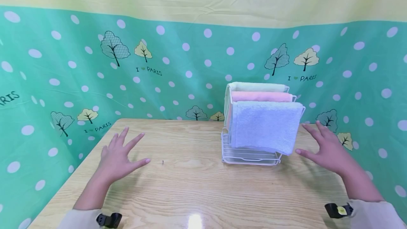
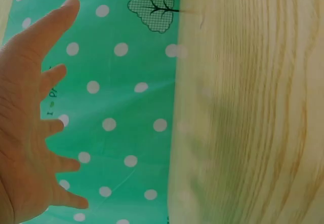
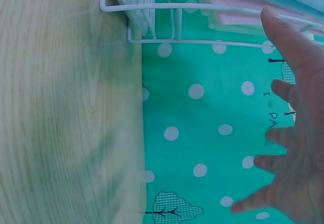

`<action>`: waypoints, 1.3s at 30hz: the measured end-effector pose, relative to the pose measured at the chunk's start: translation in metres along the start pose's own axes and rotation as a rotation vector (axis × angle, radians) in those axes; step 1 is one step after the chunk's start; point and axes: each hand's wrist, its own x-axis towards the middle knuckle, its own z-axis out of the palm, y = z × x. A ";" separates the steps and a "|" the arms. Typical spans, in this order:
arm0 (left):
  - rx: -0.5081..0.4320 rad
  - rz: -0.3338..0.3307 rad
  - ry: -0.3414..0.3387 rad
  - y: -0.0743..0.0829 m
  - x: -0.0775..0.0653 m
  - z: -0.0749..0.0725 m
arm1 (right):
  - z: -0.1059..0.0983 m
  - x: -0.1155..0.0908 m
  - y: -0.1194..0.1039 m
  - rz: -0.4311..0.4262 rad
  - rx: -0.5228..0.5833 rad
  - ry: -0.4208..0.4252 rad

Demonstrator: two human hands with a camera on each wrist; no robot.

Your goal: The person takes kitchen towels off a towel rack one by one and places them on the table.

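A white wire rack (image 1: 251, 160) stands on the right half of the table, with three towels hung over its bars. The blue towel (image 1: 265, 124) hangs at the front, a pink towel (image 1: 261, 97) behind it, and a pale whitish-green towel (image 1: 259, 87) at the back. My right hand (image 1: 329, 149) is just to the right of the rack, fingers spread, holding nothing. In the right wrist view its thumb tip overlaps the rack's wire (image 3: 223, 7); contact I cannot tell. My left hand (image 1: 116, 158) hovers over the table's left side, fingers spread and apart from everything.
The wooden table (image 1: 184, 190) has a small dark mark (image 1: 163, 162) near the left hand. A green polka-dot curtain (image 1: 190, 56) with printed trees hangs behind the table and along its sides. Dark wristbands (image 1: 109, 219) sit at both sleeve cuffs.
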 end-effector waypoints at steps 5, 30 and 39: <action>-0.049 0.014 0.014 0.004 0.003 0.001 | -0.004 0.000 -0.001 0.037 0.047 -0.033; -0.238 0.111 -0.002 0.032 0.015 -0.009 | -0.026 0.005 -0.013 0.026 0.216 -0.018; -0.259 0.143 -0.007 0.044 0.025 -0.013 | -0.033 0.010 -0.016 -0.013 0.322 0.007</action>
